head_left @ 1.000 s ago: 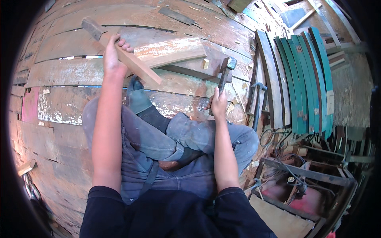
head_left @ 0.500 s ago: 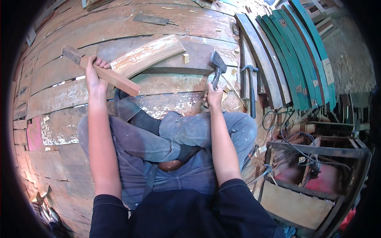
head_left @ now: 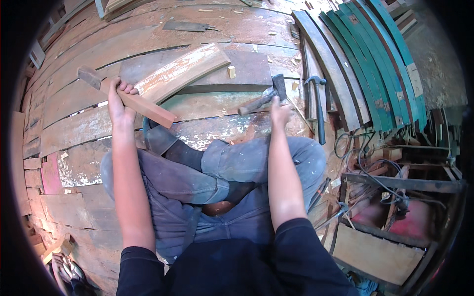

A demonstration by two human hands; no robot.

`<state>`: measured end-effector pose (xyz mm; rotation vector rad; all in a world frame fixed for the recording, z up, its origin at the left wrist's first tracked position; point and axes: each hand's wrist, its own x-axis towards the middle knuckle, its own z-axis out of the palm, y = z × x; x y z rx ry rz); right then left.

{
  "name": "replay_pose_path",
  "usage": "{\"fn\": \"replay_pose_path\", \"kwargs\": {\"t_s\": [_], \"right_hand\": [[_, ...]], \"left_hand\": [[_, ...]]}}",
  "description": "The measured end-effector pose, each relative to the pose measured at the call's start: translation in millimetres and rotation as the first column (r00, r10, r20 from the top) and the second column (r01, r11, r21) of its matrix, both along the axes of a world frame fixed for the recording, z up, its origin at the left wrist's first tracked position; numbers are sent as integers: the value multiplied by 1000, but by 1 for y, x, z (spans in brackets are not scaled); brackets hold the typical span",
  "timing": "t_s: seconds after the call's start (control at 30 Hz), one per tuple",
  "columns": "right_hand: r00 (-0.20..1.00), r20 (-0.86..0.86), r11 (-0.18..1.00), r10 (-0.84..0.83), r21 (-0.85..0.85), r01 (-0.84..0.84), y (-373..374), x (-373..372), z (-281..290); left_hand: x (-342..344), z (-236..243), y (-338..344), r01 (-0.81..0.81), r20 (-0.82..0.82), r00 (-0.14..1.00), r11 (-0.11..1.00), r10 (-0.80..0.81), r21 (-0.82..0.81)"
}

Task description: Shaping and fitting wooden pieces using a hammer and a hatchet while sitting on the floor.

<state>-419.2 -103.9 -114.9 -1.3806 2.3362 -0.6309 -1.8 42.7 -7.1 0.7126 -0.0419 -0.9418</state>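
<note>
My left hand (head_left: 122,104) is wrapped round a squared wooden stick (head_left: 153,112), whose far-left end is darker. The stick slants down to the right, across the near end of a wide board (head_left: 185,74) with flaking white paint. On the right, a hatchet (head_left: 279,88) has its dark blade pointing away from me and its short wooden handle turned left. My right hand (head_left: 280,112) is just below the blade, at the head end of the handle. Motion smears its fingers, so I cannot make out whether they grip the hatchet.
A thick plank (head_left: 232,74) lies beneath the painted board, with a small wood offcut (head_left: 231,72) on it. A claw hammer (head_left: 317,106) rests to the right. Beyond it are several green slats (head_left: 380,74). A metal frame with cables (head_left: 400,185) stands at lower right.
The hatchet has turned so its handle points left instead of toward me. My right hand has moved right, from the handle to near the head. The left hand still holds the stick.
</note>
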Motion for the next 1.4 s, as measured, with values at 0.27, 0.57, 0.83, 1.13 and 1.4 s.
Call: {"fn": "replay_pose_path", "kwargs": {"t_s": [0.27,0.57,0.83,1.13,1.4], "right_hand": [[951,-216,945,221,290,-154,-31,-47,-21],[793,426,757,435,-650,-67,-35,33,23],[823,4,719,568,-489,-494,-64,81,29],[889,109,872,445,-281,-402,-19,43,12],[650,162,649,742,71,-758,-2,61,-26]], "left_hand": [[0,4,1,-35,-42,999,999,34,-17],[1,15,1,-10,-101,995,993,-2,-121],[-5,17,-4,17,-118,993,994,-30,-108],[-5,19,-6,9,-109,994,994,-21,-109],[-6,11,-8,-2,-87,996,995,-7,-102]]}}
